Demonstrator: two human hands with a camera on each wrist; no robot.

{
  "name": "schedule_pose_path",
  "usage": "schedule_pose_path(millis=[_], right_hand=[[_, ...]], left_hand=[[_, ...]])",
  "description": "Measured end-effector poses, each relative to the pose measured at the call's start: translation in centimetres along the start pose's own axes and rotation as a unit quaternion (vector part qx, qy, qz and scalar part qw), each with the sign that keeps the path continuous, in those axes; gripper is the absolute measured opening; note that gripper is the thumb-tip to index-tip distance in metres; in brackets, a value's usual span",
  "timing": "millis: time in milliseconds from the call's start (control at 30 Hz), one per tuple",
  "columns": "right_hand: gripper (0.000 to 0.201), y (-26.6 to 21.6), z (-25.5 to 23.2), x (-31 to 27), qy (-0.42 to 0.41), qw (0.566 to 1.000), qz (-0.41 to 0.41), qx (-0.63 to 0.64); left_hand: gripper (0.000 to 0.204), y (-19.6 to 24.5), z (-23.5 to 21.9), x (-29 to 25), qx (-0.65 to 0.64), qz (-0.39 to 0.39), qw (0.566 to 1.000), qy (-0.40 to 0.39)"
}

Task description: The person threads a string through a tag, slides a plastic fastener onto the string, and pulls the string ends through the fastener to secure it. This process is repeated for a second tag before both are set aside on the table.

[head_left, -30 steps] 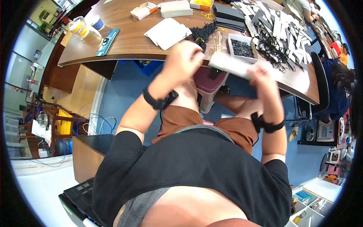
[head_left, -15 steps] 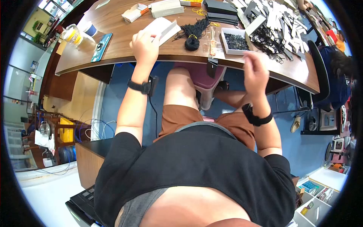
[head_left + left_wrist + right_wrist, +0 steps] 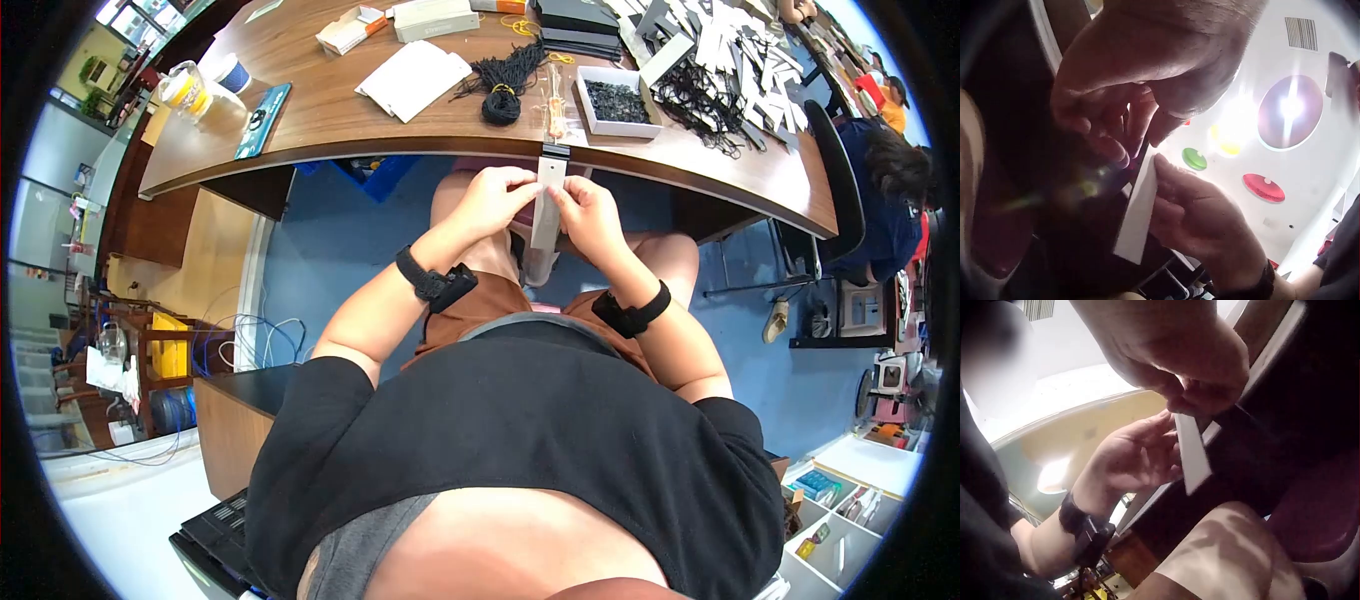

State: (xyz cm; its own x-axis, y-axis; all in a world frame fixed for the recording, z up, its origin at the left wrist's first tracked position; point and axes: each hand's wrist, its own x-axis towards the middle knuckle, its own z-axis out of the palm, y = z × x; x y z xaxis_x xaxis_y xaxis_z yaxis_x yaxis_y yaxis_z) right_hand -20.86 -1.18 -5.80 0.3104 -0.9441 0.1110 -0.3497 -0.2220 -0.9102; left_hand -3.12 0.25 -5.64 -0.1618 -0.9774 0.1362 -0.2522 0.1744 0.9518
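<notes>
A white card strip (image 3: 545,215) with small dark holes hangs down at the table's front edge, just below a black clip (image 3: 555,151). My left hand (image 3: 496,200) pinches its left side near the top end. From the other side my right hand (image 3: 592,215) grips it, the thumb lying on its face. In the left wrist view, the strip (image 3: 1138,212) slants down between both hands, and the left fingers (image 3: 1107,147) are curled close to its upper end. The right wrist view shows the strip's lower end (image 3: 1194,459) sticking out below the fingers.
On the table lie a white card stack (image 3: 412,80), a bundle of black cords (image 3: 503,100), a box of small black pieces (image 3: 618,103) and a heap of finished-looking strips with cords (image 3: 735,75). A bottle (image 3: 185,95) and a phone-like teal box (image 3: 264,122) are at left.
The right hand first put a white strip on the heap, while the left went to the white card stack. Both hands have since come together at the table edge with another strip.
</notes>
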Motion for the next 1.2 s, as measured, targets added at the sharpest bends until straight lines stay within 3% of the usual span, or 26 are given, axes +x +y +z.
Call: schedule_pose_path(millis=[100, 200, 233, 367, 433, 467, 500, 667, 733, 900, 1000, 1033, 1133, 1200], right_hand=[[0.023, -0.5, -0.1, -0.2, 0.018, 1.0, 0.008, 0.018], [0.023, 0.0, -0.4, 0.0, 0.012, 0.999, 0.032, 0.001], [0.022, 0.0, -0.5, 0.0, 0.004, 0.999, 0.046, 0.009], [0.026, -0.2, -0.7, 0.5, -0.022, 0.987, 0.126, 0.093], [0.03, -0.2, -1.2, 1.2, 0.032, 0.994, 0.013, -0.105], [0.032, -0.2, -1.3, 1.5, 0.058, 0.976, -0.046, -0.203], [0.038, -3.4, -1.8, 1.2, 0.104, 0.942, -0.072, -0.312], [0.01, -7.4, -0.8, 4.4, 0.123, 0.932, -0.239, -0.243], [0.014, -7.6, 0.2, 6.3, 0.132, 0.927, -0.25, -0.246], [0.01, -7.7, 1.6, 9.2, 0.106, 0.908, -0.234, -0.331], [0.006, -6.9, 1.8, 10.2, 0.074, 0.908, -0.219, -0.35], [0.007, -7.0, 1.9, 10.0, 0.077, 0.911, -0.215, -0.342], [0.009, -7.5, 1.8, 8.7, 0.107, 0.916, -0.221, -0.317], [0.011, -7.4, 1.7, 8.2, 0.131, 0.919, -0.233, -0.291]], left_hand=[[0.021, -0.1, 1.1, 0.6, 0.018, 0.011, 0.999, 0.024], [0.018, -0.3, 1.8, 0.4, 0.122, 0.029, 0.991, 0.051], [0.017, -0.6, 2.0, 0.2, 0.123, 0.057, 0.988, 0.073], [0.016, -0.6, 1.5, 0.5, 0.075, 0.029, 0.993, 0.083], [0.016, -0.6, 0.7, 1.6, 0.059, 0.015, 0.993, 0.105], [0.017, -0.5, 0.3, 2.0, 0.076, -0.024, 0.992, 0.102], [0.019, -0.3, 0.1, 2.3, 0.107, -0.014, 0.99, 0.095], [0.024, -0.1, -0.4, 1.8, 0.17, 0.006, 0.977, 0.13], [0.024, 0.7, -1.2, 1.2, 0.161, -0.011, 0.972, 0.169], [0.01, 2.6, -3.5, 0.9, 0.223, 0.107, 0.938, 0.241], [0.022, 2.6, -4.2, 2.0, 0.307, 0.216, 0.878, 0.297], [0.042, 2.8, -4.2, 2.0, 0.305, 0.201, 0.89, 0.272], [0.055, 3.6, -3.8, 2.6, 0.386, 0.225, 0.866, 0.222], [0.061, 2.3, -3.6, 2.8, 0.423, 0.168, 0.876, 0.161]])
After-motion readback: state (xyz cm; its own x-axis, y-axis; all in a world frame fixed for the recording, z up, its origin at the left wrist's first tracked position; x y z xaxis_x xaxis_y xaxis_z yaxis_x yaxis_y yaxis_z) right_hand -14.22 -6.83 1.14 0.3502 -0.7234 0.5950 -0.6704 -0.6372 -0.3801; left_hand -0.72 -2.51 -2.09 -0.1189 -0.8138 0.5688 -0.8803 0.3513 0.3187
